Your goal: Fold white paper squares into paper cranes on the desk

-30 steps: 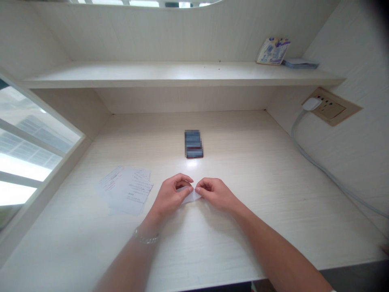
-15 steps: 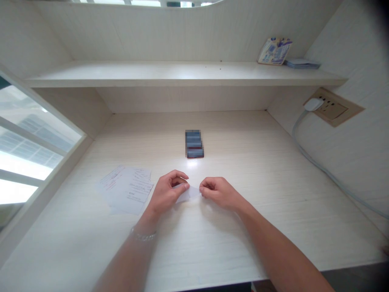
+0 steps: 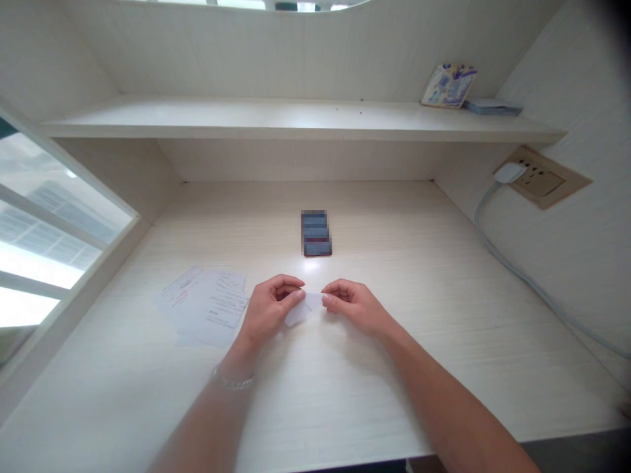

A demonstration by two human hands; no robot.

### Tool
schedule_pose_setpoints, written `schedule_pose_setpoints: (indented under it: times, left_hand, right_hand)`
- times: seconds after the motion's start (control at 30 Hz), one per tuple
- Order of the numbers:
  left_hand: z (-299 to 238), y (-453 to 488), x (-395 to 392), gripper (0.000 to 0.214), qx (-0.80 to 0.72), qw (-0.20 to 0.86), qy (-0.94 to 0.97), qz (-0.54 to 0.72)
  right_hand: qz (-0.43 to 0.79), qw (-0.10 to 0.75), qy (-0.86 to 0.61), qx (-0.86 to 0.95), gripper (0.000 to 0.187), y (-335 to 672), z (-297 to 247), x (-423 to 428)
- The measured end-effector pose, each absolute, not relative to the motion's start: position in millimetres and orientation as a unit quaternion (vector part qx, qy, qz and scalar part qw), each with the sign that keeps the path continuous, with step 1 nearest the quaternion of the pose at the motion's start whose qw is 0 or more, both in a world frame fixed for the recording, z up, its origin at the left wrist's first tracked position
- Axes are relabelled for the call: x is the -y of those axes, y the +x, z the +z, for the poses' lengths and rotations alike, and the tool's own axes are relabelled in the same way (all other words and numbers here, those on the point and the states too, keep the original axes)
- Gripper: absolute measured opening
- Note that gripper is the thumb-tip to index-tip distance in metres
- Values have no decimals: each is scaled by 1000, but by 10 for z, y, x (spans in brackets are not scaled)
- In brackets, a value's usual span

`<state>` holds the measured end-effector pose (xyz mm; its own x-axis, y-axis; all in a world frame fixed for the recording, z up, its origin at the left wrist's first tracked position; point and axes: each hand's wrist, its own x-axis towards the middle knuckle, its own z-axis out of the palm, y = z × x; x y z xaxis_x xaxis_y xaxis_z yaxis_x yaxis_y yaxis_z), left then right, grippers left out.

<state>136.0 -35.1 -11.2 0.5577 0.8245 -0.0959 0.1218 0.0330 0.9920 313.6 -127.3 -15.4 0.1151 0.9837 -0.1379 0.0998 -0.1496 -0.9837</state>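
Note:
A small folded piece of white paper point(image 3: 302, 311) is held between both hands, just above the desk. My left hand point(image 3: 270, 307) pinches its left side between thumb and fingers, and a chain bracelet circles that wrist. At the paper's right corner, my right hand point(image 3: 355, 306) is closed, thumb against the curled fingers. Creases cross the paper's visible face; its left part is hidden by the left hand. Left of the hands lie several loose sheets point(image 3: 204, 305) with red and black writing, overlapping one another.
Beyond the hands a dark, blurred-out phone-like rectangle point(image 3: 316, 234) lies on the pale desk point(image 3: 315, 407). A shelf point(image 3: 246, 118) spans the back, bearing a colourful packet point(image 3: 448, 85) and a flat stack point(image 3: 493, 106). At right, a white cable point(image 3: 522, 279) runs from a wall socket point(image 3: 542, 177).
The right hand's fingers have shifted slightly up and left, with the thumb now on the paper's corner. More of the folded paper shows between the hands. The view has moved slightly.

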Motion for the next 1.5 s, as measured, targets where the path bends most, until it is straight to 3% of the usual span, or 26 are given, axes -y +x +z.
schedule_pose_setpoints:
  times: [0.4, 0.63, 0.83, 1.03, 1.33, 1.5]
  left_hand:
    - [-76, 1419, 466, 14, -319, 524, 779, 128]
    - [-102, 1311, 329, 14, -335, 555, 752, 115]
    - [-87, 1316, 300, 14, -356, 591, 698, 194]
    - [-142, 1477, 447, 22, -345, 602, 693, 198]
    - [-67, 1497, 547, 17, -308, 500, 792, 164]
    - [-94, 1438, 444, 16, -342, 527, 758, 175]
  right_hand:
    - [456, 385, -606, 526, 12, 3090, -156, 1328]
    - [509, 439, -581, 459, 10, 3303, -122, 1303]
    - [493, 497, -576, 423, 12, 3345, -115, 1296]
    - [487, 471, -580, 453, 12, 3239, -162, 1302]
    - [388, 379, -632, 553, 11, 3120, -119, 1351]
    - [435, 353, -640, 526, 8, 3246, -148, 1355]
